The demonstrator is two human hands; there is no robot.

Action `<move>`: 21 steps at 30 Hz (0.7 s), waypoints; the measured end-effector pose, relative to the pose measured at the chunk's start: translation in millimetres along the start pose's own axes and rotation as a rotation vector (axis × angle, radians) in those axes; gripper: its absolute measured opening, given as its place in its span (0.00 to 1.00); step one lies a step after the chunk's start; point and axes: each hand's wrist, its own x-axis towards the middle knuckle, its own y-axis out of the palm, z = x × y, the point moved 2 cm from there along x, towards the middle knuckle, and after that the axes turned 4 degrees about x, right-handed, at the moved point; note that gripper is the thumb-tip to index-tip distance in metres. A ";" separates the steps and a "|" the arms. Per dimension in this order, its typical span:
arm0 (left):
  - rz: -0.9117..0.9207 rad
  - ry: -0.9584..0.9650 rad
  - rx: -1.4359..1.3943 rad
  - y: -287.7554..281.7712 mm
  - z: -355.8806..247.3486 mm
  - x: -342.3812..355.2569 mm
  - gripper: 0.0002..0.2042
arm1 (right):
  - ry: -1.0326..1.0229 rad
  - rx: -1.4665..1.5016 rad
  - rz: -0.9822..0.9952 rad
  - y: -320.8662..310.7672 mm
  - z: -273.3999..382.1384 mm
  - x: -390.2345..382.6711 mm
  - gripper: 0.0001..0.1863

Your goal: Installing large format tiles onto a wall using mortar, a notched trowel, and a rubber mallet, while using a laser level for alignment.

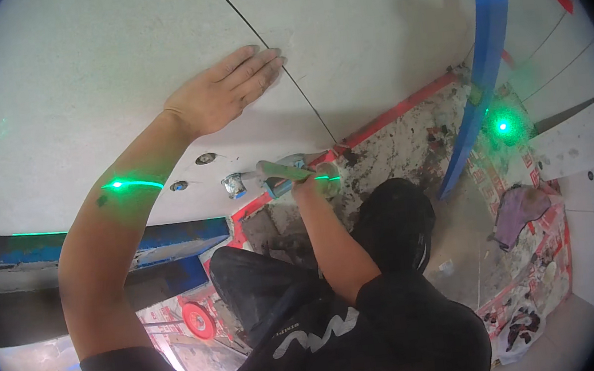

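My left hand (228, 91) lies flat on a large pale wall panel (108, 68), fingers stretched out and together, the tips across a thin dark joint (305, 96). My right hand (304, 187) is low by the panel's bottom edge, closed around a pale greenish handle (283, 170) with a rounded end. What the handle belongs to cannot be made out. Beside that hand is a short blue piece (279, 187), partly hidden. A pipe stub (235, 185) and two round holes, one a dark hole (206, 158), are in the panel near my left forearm.
A long blue straightedge (478, 69) leans at the right. Green laser light (503, 127) falls near it and on my left forearm. Red tape (405, 106) runs along the dirty floor edge. A purple cloth (521, 213), a plastic bag (522, 328) and a red disc (198, 320) lie around.
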 end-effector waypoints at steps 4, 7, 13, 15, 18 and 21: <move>-0.031 0.004 0.047 -2.9 3.2 0.3 0.31 | -0.017 -0.008 0.092 28.5 -8.1 14.3 0.09; -0.053 0.005 0.033 -4.1 -4.6 18.5 0.30 | 0.013 -0.157 -0.103 10.0 35.3 47.3 0.10; -0.057 -0.010 0.107 0.6 -0.1 1.6 0.29 | -0.040 -0.109 -0.099 28.5 12.8 9.3 0.08; -0.160 -0.028 0.066 -2.3 0.6 11.6 0.31 | 0.003 -0.233 -0.088 31.3 37.6 28.9 0.07; -0.084 -0.008 0.114 3.2 -0.3 -8.3 0.29 | 0.108 -0.203 0.134 17.4 16.5 -1.4 0.06; -0.128 -0.004 0.108 -1.3 1.6 8.9 0.29 | 0.126 -0.088 -0.104 34.0 34.8 10.9 0.05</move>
